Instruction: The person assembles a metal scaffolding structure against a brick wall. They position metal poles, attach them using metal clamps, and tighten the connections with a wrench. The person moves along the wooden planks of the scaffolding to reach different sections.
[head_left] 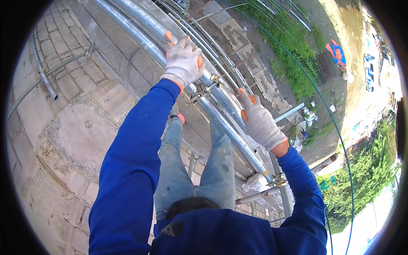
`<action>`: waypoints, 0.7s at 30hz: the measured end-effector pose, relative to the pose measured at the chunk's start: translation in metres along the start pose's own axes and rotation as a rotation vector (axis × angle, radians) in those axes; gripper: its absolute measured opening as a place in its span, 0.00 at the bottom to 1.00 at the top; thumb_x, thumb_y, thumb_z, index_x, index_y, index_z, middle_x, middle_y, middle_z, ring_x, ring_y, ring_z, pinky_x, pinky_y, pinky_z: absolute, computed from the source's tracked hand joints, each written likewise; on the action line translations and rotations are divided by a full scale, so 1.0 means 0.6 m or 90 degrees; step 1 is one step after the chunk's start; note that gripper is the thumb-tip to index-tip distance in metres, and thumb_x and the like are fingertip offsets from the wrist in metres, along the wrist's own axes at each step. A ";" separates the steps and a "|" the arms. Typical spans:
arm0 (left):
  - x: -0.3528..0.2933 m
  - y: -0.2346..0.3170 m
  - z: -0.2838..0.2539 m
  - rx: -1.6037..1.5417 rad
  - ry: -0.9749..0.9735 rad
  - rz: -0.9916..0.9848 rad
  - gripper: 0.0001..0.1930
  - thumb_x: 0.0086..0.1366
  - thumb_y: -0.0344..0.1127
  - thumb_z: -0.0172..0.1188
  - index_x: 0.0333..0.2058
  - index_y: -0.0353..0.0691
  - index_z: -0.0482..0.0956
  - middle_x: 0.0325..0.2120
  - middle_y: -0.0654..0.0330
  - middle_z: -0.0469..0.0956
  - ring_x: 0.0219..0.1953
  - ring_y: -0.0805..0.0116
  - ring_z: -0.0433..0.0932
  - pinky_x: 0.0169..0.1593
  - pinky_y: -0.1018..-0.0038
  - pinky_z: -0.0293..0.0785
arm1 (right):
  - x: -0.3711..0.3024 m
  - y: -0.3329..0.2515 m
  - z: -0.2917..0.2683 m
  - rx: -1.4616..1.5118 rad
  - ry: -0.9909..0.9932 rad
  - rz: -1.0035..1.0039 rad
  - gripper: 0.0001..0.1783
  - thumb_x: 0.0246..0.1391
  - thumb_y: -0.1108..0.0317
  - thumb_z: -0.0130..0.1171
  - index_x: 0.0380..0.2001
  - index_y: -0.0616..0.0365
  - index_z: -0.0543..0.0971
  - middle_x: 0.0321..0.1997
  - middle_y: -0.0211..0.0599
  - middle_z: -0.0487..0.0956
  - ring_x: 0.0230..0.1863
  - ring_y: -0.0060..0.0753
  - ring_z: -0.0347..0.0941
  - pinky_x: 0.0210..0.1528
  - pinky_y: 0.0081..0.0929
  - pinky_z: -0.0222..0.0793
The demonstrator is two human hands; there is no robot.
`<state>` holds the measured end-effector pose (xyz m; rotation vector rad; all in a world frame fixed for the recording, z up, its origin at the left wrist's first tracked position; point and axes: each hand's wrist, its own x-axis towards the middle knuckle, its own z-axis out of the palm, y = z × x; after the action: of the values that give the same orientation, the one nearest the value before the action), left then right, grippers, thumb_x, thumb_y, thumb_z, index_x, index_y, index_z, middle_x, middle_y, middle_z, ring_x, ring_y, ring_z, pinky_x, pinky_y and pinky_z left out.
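Observation:
My left hand (pixel 182 63), in a pale knit glove with orange fingertips, is closed over a silver scaffold pipe (pixel 146 19). Its palm side is hidden. Lower and to the right, my right hand (pixel 260 123), gloved alike, curls round the same pipe, its thumb and a fingertip showing at the pipe's side. A second scaffold pipe (pixel 236 140) runs alongside, nearer my legs. Between my hands, a metal scaffold clamp (pixel 205 90) sits across the two pipes.
I stand on a narrow walkway beside a stone block wall (pixel 63 76), where a bent pipe (pixel 44 78) hangs. Another clamp (pixel 280 180) joins pipes at lower right. A blue cable (pixel 314 85) crosses the right side. Grass (pixel 293 51) and ground lie far below.

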<state>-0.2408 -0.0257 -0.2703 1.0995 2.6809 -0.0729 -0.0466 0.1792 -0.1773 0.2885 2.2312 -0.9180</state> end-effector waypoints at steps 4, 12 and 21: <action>-0.003 -0.003 -0.007 -0.026 0.006 -0.005 0.18 0.55 0.46 0.64 0.44 0.48 0.85 0.50 0.58 0.80 0.65 0.56 0.67 0.68 0.36 0.49 | -0.044 -0.066 -0.052 -0.019 0.112 -0.174 0.35 0.47 0.81 0.55 0.61 0.49 0.72 0.55 0.50 0.77 0.47 0.49 0.80 0.45 0.38 0.79; -0.018 -0.010 0.011 -0.086 0.092 -0.018 0.26 0.53 0.42 0.64 0.51 0.40 0.80 0.55 0.55 0.76 0.65 0.54 0.67 0.71 0.41 0.47 | 0.207 -0.130 -0.112 0.184 0.173 -0.323 0.20 0.55 0.71 0.57 0.52 0.44 0.79 0.32 0.41 0.82 0.36 0.47 0.82 0.38 0.40 0.77; -0.005 -0.002 0.023 -0.146 0.182 -0.076 0.37 0.52 0.37 0.64 0.63 0.40 0.67 0.69 0.52 0.58 0.72 0.52 0.54 0.70 0.45 0.52 | 0.520 -0.040 0.053 0.148 0.170 -0.048 0.16 0.55 0.62 0.59 0.47 0.50 0.82 0.38 0.45 0.85 0.36 0.49 0.84 0.39 0.42 0.79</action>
<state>-0.2365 -0.0306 -0.2830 0.9399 2.9089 0.3890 -0.2690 0.1231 -0.3922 0.4604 2.3902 -1.2455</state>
